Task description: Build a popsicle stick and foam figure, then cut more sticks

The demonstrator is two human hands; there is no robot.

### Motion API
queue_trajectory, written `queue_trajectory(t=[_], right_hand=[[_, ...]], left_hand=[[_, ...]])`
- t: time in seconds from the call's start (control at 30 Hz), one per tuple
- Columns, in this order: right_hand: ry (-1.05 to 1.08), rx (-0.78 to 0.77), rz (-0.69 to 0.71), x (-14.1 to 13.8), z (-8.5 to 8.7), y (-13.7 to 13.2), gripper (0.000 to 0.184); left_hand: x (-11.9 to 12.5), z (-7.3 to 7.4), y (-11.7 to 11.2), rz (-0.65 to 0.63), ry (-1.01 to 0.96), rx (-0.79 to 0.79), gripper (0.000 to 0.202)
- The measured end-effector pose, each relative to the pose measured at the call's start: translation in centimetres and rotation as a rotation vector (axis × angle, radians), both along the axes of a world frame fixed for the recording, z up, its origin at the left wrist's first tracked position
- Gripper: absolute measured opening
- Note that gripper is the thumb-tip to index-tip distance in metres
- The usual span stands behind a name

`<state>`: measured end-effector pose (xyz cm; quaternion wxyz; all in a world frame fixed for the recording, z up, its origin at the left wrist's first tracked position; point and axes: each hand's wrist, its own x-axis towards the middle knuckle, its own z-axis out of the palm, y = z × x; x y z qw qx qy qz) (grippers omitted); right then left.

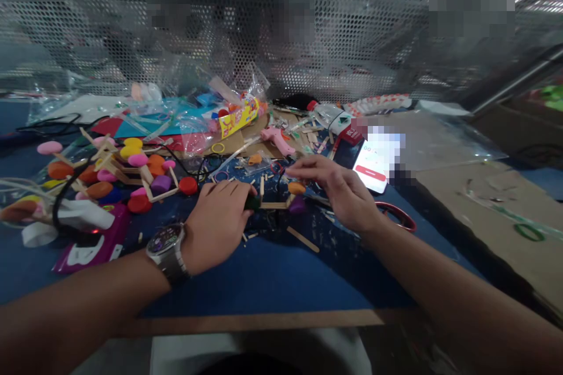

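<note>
A small frame of wooden craft sticks [273, 205] stands on the blue table top, with an orange round piece [296, 187] and a purple cap [298, 205] at its right end. My left hand [222, 220], with a watch on the wrist, is closed round a dark green cap [252, 202] at the frame's left end. Just above the orange piece, the fingers of my right hand [341, 190] are pinched together; what lies between the tips is too small to make out. One loose craft stick [303, 239] lies in front of the frame.
Left of my hands sit several stick-and-cap constructions [118, 167] and a purple packet [94, 240]. Behind are a pink glue gun [278, 139], a bottle [336, 118] and stick scraps. A lit phone [373, 167] and a red tape roll [398, 215] lie to the right.
</note>
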<state>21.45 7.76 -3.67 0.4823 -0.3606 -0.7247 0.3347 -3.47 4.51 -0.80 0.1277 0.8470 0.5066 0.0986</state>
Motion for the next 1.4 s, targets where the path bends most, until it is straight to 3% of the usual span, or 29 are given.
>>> queue_trajectory(t=[0.17,0.37,0.43,0.63,0.73,0.9,1.1,1.2,1.3,1.4], right_hand=[[-0.23,0.027,-0.08,0.3,1.6,0.6,0.037],[-0.697,0.105,0.094,-1.3,3.7,5.5,0.031],[-0.875,0.141,0.184,-2.6,3.6,7.8,0.034],[-0.971,0.176,0.251,-5.8,2.3,11.4,0.032],[-0.952,0.197,0.206,-5.4,2.6,11.2,0.029],[-0.86,0.261,0.042,-3.2,4.3,9.7,0.041],[-0.796,0.294,-0.031,-1.9,4.9,8.3,0.027],[-0.727,0.297,-0.133,-0.9,5.5,7.7,0.022],[-0.461,0.237,-0.247,0.0,6.9,5.2,0.024],[-0.116,0.152,-0.226,-0.7,8.4,-0.2,0.026]], left_hand=[[-0.1,-0.2,-0.1,0.001,-0.004,0.0,0.02],[-0.5,-1.0,-0.2,-0.028,-0.056,0.039,0.023],[-0.6,-1.2,-0.2,-0.027,-0.07,0.053,0.023],[-0.6,-1.1,-0.3,-0.004,-0.042,0.048,0.024],[-0.6,-1.0,-0.5,-0.007,-0.033,0.038,0.028],[-0.6,-0.9,-0.7,-0.005,-0.056,0.049,0.039],[-0.5,-1.0,-0.4,0.032,-0.152,0.122,0.046],[-0.8,-0.7,0.1,0.053,-0.225,0.178,0.052],[-1.2,0.4,0.1,0.035,-0.365,0.273,0.054],[-0.8,2.1,-1.1,-0.061,-0.661,0.3,0.043]])
